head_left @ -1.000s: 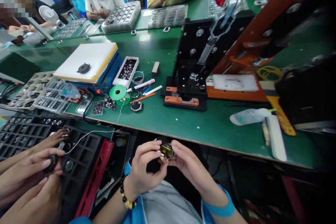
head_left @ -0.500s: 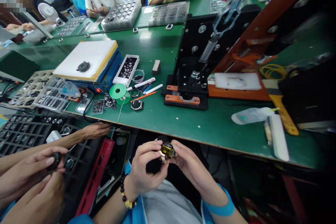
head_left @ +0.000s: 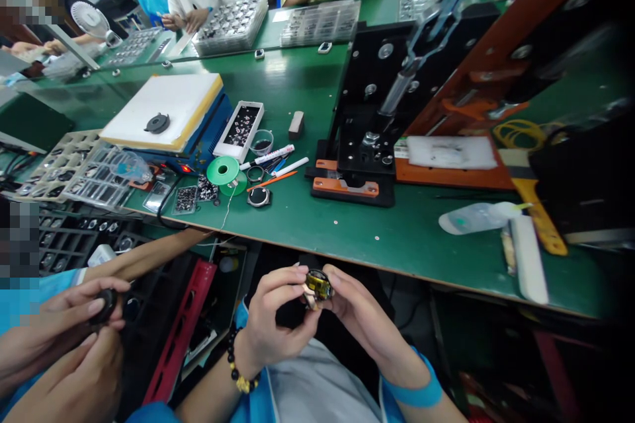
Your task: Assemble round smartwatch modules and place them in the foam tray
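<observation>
Close to my body, below the bench edge, I hold a small open watch case (head_left: 318,283) between both hands. Its dark round rim and yellow inner parts face up. The fingers and thumb of my left hand (head_left: 282,314) are closed on its left side, where a pale copper-coloured piece (head_left: 310,297) shows by the fingertips. On the opposite side, the fingers of my right hand (head_left: 358,314) grip the rim. Fingers hide part of the case. On the bench ahead lies a round watch (head_left: 258,196), beside a green spool of solder wire (head_left: 223,172).
A black press (head_left: 370,125) with a red knob stands on the bench, with a squeeze bottle (head_left: 479,217) and brush (head_left: 533,205) to its right. Leftward are a white-topped heating box (head_left: 163,109) and small-parts trays. At left, a co-worker's hands (head_left: 74,324) hold a black round part.
My hands stay in place, with the watch case turned very slightly. At left, another person's arm has reached further in over the bench edge, bringing a blue sleeve into view.
</observation>
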Demonstrator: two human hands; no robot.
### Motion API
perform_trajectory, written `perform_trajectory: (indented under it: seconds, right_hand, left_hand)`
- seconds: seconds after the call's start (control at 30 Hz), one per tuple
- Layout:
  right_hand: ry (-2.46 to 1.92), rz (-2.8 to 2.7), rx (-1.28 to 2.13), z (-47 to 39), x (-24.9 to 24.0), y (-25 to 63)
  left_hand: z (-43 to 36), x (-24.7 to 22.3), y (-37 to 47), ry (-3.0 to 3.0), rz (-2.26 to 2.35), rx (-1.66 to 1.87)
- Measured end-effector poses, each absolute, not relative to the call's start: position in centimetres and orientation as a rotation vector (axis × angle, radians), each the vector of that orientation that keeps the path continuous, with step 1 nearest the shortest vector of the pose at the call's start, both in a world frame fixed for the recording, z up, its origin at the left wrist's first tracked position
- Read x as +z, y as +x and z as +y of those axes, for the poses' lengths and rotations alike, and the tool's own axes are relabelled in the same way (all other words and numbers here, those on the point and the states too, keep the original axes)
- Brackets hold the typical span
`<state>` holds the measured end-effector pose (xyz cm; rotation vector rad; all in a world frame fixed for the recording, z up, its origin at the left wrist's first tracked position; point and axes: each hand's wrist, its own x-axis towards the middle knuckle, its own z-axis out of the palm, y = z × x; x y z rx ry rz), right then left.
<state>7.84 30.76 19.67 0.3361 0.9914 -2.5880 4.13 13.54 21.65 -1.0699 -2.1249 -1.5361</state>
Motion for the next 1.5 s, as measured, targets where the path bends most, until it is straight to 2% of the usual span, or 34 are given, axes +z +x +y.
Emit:
perform_trajectory:
  seconds: [0.77, 1.5]
  right_hand:
    - [0.125, 1.22, -2.562, 31.02, 20.24, 8.22]
    - [0.183, 1.503, -2.563, 31.18, 20.22, 8.27]
  left_hand:
    - [13.78, 21.4, 4.32, -1.121, -2.063, -1.546]
    - [13.47, 21.7, 3.82, -1.059, -2.305, -1.311]
